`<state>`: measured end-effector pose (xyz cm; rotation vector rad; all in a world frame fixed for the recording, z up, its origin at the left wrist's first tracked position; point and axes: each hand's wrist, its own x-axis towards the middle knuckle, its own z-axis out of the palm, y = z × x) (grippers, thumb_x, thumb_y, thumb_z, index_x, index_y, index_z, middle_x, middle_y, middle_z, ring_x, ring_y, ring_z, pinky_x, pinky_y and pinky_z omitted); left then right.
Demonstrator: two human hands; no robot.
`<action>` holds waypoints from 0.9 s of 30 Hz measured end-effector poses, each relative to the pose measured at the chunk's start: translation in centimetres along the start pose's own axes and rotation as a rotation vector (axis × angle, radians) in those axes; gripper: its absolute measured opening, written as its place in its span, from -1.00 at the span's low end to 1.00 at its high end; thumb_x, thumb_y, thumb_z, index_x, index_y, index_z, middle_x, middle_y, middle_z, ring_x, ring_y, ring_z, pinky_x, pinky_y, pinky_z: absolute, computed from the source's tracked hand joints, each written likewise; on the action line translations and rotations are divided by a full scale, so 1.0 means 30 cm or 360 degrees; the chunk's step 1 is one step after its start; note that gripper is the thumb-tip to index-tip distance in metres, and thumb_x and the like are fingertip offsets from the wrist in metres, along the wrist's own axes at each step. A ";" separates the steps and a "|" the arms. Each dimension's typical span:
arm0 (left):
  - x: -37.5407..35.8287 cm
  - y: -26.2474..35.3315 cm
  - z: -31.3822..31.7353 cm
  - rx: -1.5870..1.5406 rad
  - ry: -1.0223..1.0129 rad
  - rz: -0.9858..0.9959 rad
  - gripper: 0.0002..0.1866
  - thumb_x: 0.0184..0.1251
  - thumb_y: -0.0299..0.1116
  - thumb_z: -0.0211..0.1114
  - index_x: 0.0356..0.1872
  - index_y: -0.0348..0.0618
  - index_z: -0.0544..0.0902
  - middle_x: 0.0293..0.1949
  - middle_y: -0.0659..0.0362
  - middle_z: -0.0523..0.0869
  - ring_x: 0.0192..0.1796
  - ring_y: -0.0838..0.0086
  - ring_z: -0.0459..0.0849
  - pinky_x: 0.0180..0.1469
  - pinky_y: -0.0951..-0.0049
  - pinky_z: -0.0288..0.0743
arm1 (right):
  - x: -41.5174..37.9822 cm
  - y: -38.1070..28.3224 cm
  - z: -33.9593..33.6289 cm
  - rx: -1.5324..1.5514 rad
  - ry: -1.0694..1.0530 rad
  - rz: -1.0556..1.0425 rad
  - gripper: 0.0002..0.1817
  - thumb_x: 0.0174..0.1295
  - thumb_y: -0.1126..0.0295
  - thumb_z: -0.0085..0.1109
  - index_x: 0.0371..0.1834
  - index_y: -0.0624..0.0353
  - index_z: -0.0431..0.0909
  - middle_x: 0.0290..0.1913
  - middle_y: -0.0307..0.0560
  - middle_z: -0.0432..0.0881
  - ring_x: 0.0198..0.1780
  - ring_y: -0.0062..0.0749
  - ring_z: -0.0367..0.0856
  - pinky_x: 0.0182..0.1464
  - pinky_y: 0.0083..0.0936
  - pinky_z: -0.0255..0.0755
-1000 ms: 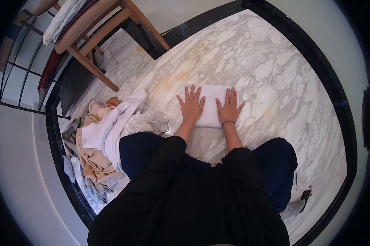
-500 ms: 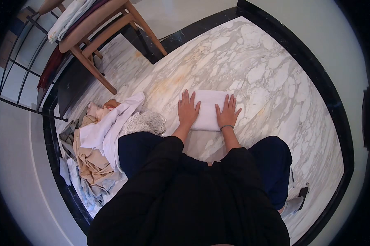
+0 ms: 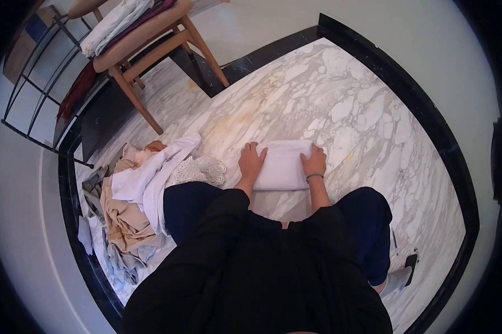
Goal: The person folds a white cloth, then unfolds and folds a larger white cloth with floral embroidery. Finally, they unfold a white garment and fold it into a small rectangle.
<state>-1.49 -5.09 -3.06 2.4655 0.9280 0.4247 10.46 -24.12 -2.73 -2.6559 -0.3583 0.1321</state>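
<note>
A white cloth [image 3: 284, 167], folded into a flat rectangle, lies on the marble floor in front of my crossed legs. My left hand [image 3: 252, 164] grips its left edge, with the thumb on top and the fingers bent around the far left corner. At the opposite edge my right hand [image 3: 314, 163], with a dark band on the wrist, holds the cloth the same way, thumb on top and fingers curled along the side. The fingertips under the edges are hidden.
Left of my knee lies a heap of loose clothes [image 3: 125, 217], with a white garment [image 3: 150, 172] and lace [image 3: 198, 171] on top. A wooden chair [image 3: 145, 44] bearing folded clothes [image 3: 117, 25] and a black metal rack [image 3: 39, 94] stand at the back left. Walls border the floor.
My hands went from lying flat with fingers spread on the cloth to curling around its left and right edges. The view has tilted slightly, so everything appears lower.
</note>
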 end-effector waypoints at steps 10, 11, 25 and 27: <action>0.083 0.070 -0.095 -0.1063 -0.0214 -0.0386 -0.49 0.28 0.10 0.24 -0.19 -0.24 0.71 -0.25 -0.15 0.74 -0.12 0.04 0.71 0.01 0.26 0.51 | 0.063 0.173 -0.100 0.2785 -0.0916 0.0511 -0.19 0.24 -0.31 -0.01 0.17 0.29 0.50 0.07 0.02 0.64 0.10 -0.10 0.59 0.17 -0.26 0.44; 0.102 0.065 -0.080 -0.1188 -0.0199 -0.0438 -0.49 0.28 0.10 0.24 -0.18 -0.23 0.71 -0.23 -0.16 0.74 -0.11 0.05 0.71 0.01 0.26 0.50 | 0.026 0.101 -0.182 0.3045 -0.0887 0.0519 -0.14 0.23 -0.35 -0.04 0.23 0.28 0.45 0.15 0.04 0.59 0.19 -0.08 0.53 0.24 -0.18 0.39; 0.089 -0.054 0.046 -0.0596 -0.0248 -0.0644 -0.41 0.30 0.19 0.09 0.12 -0.04 0.62 0.06 -0.10 0.67 0.16 0.04 0.60 0.18 0.15 0.45 | -0.125 -0.054 0.148 0.3091 -0.1052 0.0581 -0.18 0.26 -0.14 0.14 0.48 0.03 0.14 0.47 -0.01 0.23 0.44 -0.02 0.23 0.38 0.16 0.12; 0.121 -0.076 0.040 -0.0731 -0.0323 -0.0724 -0.35 0.29 0.23 0.09 0.16 -0.08 0.59 0.12 -0.12 0.63 0.21 0.09 0.57 0.28 0.19 0.38 | -0.159 -0.150 0.096 0.2936 -0.1122 0.0537 -0.17 0.23 -0.11 0.19 0.45 0.10 0.17 0.43 -0.02 0.30 0.43 -0.05 0.27 0.43 0.10 0.09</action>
